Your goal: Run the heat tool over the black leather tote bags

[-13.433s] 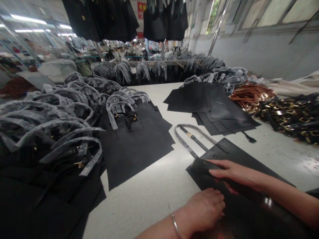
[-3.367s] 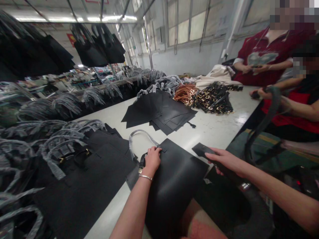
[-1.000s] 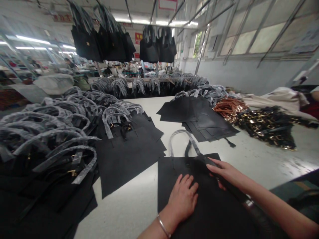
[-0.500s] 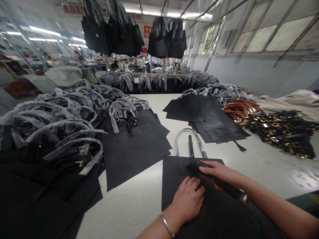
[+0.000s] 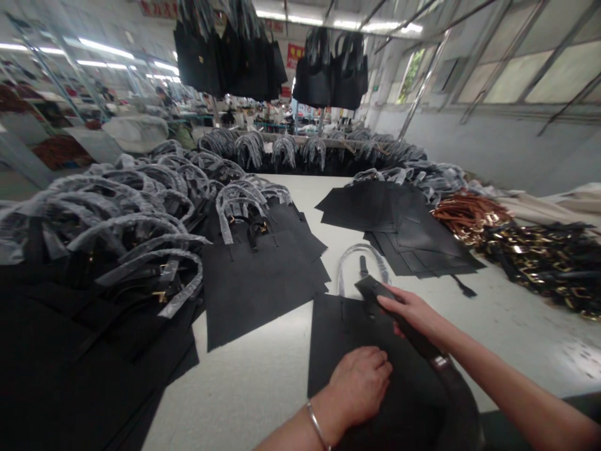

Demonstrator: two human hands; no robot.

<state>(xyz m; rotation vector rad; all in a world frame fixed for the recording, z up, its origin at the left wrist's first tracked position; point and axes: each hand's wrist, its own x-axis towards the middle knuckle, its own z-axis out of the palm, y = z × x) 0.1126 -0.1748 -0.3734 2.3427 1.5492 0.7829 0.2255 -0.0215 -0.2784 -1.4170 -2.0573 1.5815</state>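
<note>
Under my left hand lies a flat black leather bag panel, and the palm rests on it with nothing held. My right hand grips a thick black leather strap whose end rises over the panel's top edge. A small metal fitting sits on the strap near my wrist. Beyond the panel stands a plastic-wrapped handle loop with a narrow dark tab inside it. The strap's lower length runs off the bottom of the view.
On the white work table, a black bag panel lies to the left, before heaped wrapped-handle bags. Stacked black leather pieces, tan straps and buckled black straps lie ahead and right. Finished black bags hang overhead.
The strap's end has lifted and now points up-left past the panel's top edge, with my right hand holding it. My left hand has shifted slightly on the panel, and the view has moved a little.
</note>
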